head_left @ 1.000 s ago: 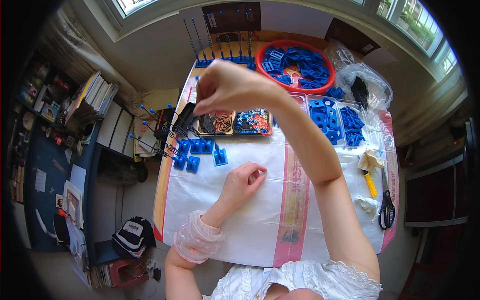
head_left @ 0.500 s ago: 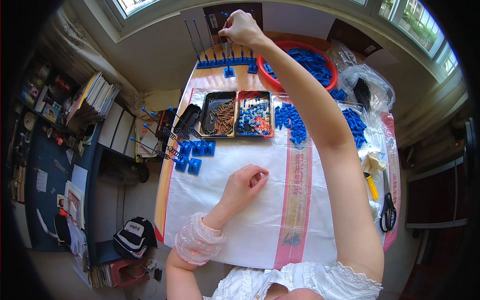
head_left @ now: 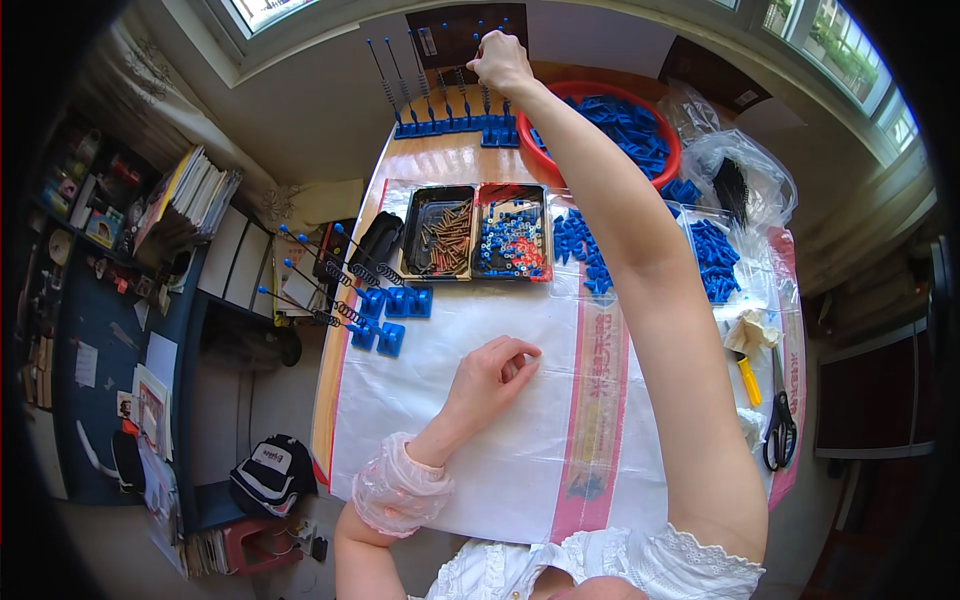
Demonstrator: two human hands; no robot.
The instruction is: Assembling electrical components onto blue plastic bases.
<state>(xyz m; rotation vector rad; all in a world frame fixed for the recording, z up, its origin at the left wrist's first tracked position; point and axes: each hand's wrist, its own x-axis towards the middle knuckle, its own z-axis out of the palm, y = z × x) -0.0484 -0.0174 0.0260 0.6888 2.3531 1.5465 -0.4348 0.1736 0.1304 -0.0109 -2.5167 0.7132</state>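
right hand [head_left: 500, 62] fingers pinching blue rod tip [head_left: 484, 40], far row

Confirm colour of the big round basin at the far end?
Red basin, head view.

right arm stretched far forward, right hand [head_left: 500, 60] fingers seemingly pinched, left hand [head_left: 490, 378] loosely curled, resting palm down

Two trays [head_left: 478, 232] side by side mid-table; basin [head_left: 668, 135] behind right; scissors [head_left: 779, 432] far right.
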